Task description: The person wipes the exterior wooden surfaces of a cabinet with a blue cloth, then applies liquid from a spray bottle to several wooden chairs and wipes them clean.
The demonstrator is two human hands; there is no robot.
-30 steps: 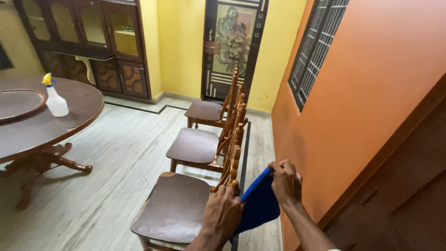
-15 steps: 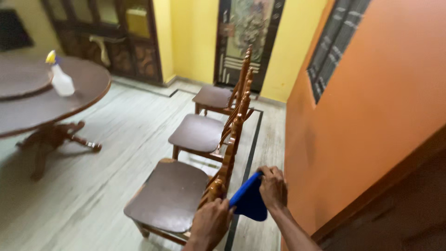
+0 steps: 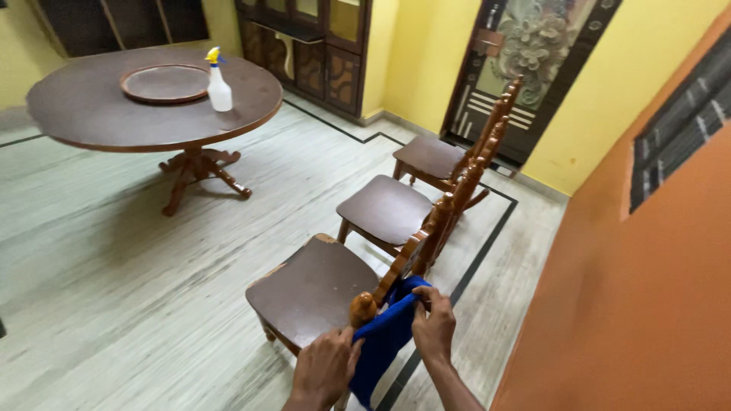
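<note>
In a yellow-walled room, both hands, left hand (image 3: 324, 371) and right hand (image 3: 434, 329), grip a blue cloth (image 3: 384, 342) with closed fingers against the nearest chair's backrest (image 3: 411, 255), where carvings could snag it.

- A round dark brown desk (image 3: 91, 114) stands on a carved wooden pedestal, well apart from the row of chairs.
- A round brown tray (image 3: 164, 82) lies on its middle.
- A white spray bottle (image 3: 219, 91) with a yellow nozzle stands upright just beside the tray.
- Two more wooden chairs, a middle chair (image 3: 384, 209) and a far chair (image 3: 430, 156), stand in line along an orange wall (image 3: 647, 304).
- A barred window (image 3: 678, 129) is set in that wall.
- A dark carved door (image 3: 525, 61) sits in a yellow wall (image 3: 426, 53).
- A dark wooden cabinet (image 3: 320, 46) with glass panes stands in the corner.
- The pale striped floor (image 3: 114, 289) has a dark border line.
</note>
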